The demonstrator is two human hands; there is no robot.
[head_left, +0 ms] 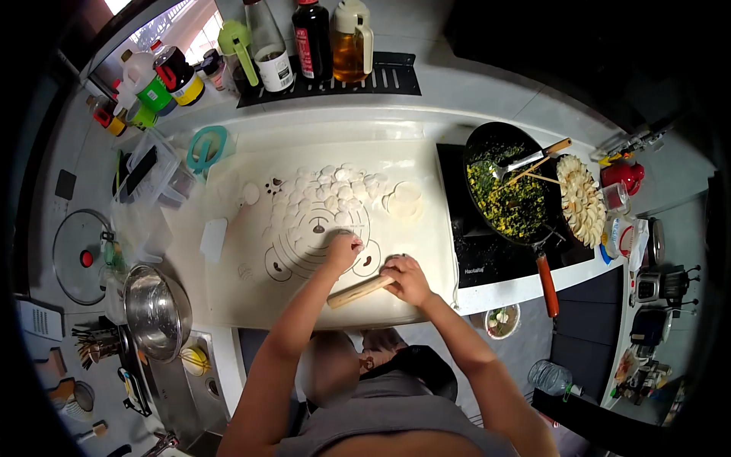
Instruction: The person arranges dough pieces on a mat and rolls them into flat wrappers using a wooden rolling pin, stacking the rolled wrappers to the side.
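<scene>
My left hand (345, 248) is over the printed circles of a pale mat (244, 293), its fingers closed; what they hold, if anything, is too small to make out. To its right, my right hand (405, 279) has its fingers wrapped round one end of a wooden rolling pin (358, 292), which lies aslant near the mat's front edge. Beyond my hands, many small floured dough pieces (335, 186) are spread on the mat. A stack of round dough wrappers (404, 199) lies to their right.
On the right, a pan (506, 183) of chopped greens and egg stands on the black cooktop (480, 259), beside a tray of folded dumplings (580, 199). A steel bowl (158, 312) is by the sink at left. Bottles (311, 42) line the back.
</scene>
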